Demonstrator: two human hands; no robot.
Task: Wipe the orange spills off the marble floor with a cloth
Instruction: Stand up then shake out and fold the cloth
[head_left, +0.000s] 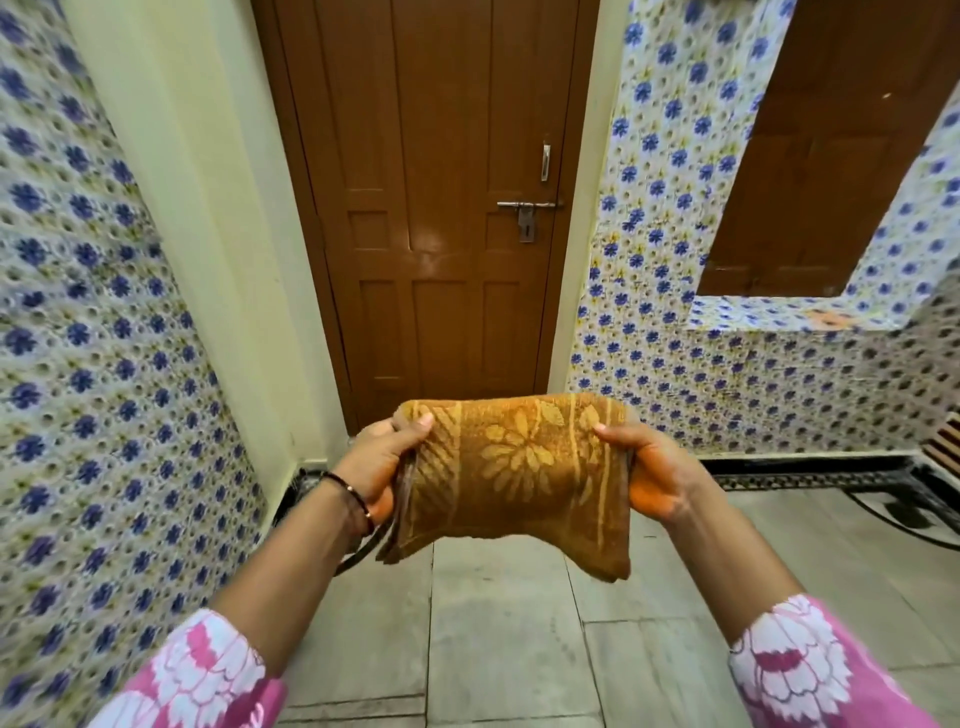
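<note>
A folded orange-brown cloth (511, 475) with a pale flower pattern is held up in front of me, above the marble floor (509, 639). My left hand (382, 457) grips its left edge, thumb on the front. My right hand (652, 467) grips its right edge the same way. Both palms look stained orange. No orange spill shows on the visible grey floor slabs below the cloth.
A closed brown door (441, 208) with a metal latch stands straight ahead. Blue-flowered tiled walls (93, 364) close in on the left and right. A brown panel (831, 156) sits in the right wall. A black metal frame (857, 483) lies along the floor at right.
</note>
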